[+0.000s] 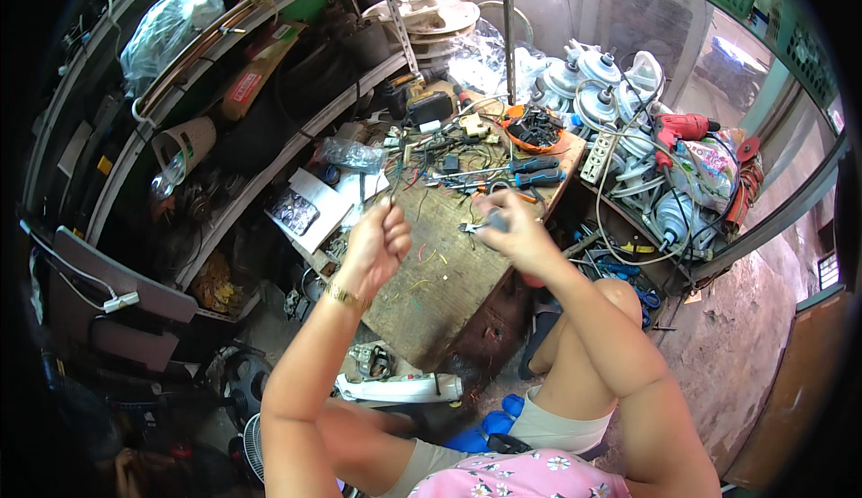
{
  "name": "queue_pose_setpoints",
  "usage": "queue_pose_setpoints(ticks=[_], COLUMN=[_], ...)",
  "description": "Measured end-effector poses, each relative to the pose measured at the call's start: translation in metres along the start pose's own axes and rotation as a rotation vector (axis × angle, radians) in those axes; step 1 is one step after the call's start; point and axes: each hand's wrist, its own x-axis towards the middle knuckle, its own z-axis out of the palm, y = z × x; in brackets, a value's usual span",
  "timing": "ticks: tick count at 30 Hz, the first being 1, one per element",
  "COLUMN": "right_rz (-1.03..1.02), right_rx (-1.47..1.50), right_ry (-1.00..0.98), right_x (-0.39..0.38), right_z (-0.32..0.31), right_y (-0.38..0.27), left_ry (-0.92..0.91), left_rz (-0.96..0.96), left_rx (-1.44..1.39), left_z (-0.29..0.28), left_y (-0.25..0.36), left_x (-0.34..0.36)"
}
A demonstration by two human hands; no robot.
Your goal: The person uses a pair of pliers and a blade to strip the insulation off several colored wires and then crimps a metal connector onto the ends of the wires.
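My left hand is raised above the near left part of the wooden workbench, its fingers closed in a pinch. A thin dark wire rises from between the fingertips; its lower end is hidden in the hand. To the right, my right hand is wrapped round a small pair of pliers. Their metal jaws point left toward the left hand, apart from the wire. Most of the handles are covered by my fingers. Short yellow and red wire scraps lie on the wood below the hands.
Behind the hands are screwdrivers, tangled wires, an orange bowl of dark parts and a cordless drill. A white power strip and white fan motors sit right. Metal shelves stand left.
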Motion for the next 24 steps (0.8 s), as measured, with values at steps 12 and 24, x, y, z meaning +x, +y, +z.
queue_pose_setpoints(ticks=[12,24], right_rz=[-0.165,0.066], right_rx=[-0.857,-1.187], right_ry=[-0.084,-0.066], right_x=[0.045,0.042], right_z=[0.095,0.046], right_y=[0.06,0.085], left_ry=[0.071,-0.29], left_rz=[0.039,0.037], left_rx=[-0.219,-0.118], left_z=[-0.044,-0.031], left_y=[-0.025,-0.027], left_x=[-0.124,-0.153])
